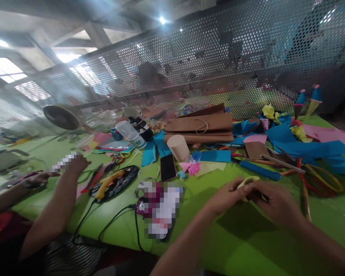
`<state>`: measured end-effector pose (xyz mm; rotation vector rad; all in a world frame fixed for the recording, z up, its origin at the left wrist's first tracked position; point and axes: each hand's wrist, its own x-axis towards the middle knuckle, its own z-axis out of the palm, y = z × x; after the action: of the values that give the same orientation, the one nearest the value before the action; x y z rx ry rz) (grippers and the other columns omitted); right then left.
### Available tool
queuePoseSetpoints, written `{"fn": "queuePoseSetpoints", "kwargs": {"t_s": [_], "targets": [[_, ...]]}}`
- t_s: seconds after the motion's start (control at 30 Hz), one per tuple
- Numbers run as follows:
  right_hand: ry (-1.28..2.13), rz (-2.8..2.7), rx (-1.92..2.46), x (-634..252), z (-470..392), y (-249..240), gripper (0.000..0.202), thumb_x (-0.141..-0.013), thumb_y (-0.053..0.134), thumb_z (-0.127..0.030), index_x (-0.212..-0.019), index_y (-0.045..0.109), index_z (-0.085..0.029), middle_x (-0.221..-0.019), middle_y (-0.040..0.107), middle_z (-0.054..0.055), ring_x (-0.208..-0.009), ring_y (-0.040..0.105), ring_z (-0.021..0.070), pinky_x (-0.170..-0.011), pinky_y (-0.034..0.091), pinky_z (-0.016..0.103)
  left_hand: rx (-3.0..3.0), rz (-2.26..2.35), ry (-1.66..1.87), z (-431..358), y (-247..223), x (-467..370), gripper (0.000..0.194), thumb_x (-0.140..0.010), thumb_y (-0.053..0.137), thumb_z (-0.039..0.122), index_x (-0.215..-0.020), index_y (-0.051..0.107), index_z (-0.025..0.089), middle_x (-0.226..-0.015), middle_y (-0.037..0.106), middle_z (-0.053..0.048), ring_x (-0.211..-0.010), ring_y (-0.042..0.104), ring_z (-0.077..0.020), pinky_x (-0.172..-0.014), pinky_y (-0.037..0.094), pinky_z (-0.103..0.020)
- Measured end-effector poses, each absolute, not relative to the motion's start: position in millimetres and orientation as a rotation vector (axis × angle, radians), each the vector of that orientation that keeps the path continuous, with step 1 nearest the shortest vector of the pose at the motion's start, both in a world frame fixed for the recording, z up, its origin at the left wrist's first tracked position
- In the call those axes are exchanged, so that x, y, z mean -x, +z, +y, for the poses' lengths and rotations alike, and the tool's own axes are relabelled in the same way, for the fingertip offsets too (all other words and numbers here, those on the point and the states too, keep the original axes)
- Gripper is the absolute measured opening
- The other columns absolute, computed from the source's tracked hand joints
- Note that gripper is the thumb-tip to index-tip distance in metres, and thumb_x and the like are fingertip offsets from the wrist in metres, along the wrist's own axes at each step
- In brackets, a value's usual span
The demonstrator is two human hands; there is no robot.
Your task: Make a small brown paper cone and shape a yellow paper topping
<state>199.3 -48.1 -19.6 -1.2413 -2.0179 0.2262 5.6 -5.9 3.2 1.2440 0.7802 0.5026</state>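
Both my hands meet above the green table at the right of centre. A pale yellow curved piece (251, 179), perhaps paper, is pinched between them. My left hand (228, 195) has its fingers closed on the piece's near left side. My right hand (273, 197) grips it from the right, thumb and fingers bent round it. Much of the piece is hidden by my fingers. Close behind my hands lies a blue rolled strip (260, 170). To their right are scissors with red and yellow handles (323, 180).
A co-worker's arms (56, 195) reach in from the left. A yellow glue gun (109, 183) rests on a black palette, its cord hanging over the edge. A black phone (168, 168), a cream roll (178, 148), brown sheets (198, 126) and blue paper (284, 136) lie across the table.
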Motion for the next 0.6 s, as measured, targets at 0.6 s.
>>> {"fn": "queuePoseSetpoints", "kwargs": {"t_s": [0.6], "targets": [[0.343, -2.026, 1.256, -199.1, -48.9, -10.6, 0.014, -0.098, 0.055, -0.021, -0.091, 0.067, -0.024, -0.079, 0.073, 0.0, -0.067, 0.067, 0.0179, -0.058, 0.046, 0.029, -1.296, 0.834, 0.578, -6.1, -8.7, -7.6, 0.065, -0.084, 0.067, 0.071, -0.128, 0.066, 0.023, -0.107, 0.066, -0.006, -0.098, 0.059, -0.0213, -0.085, 0.046, -0.03]]}}
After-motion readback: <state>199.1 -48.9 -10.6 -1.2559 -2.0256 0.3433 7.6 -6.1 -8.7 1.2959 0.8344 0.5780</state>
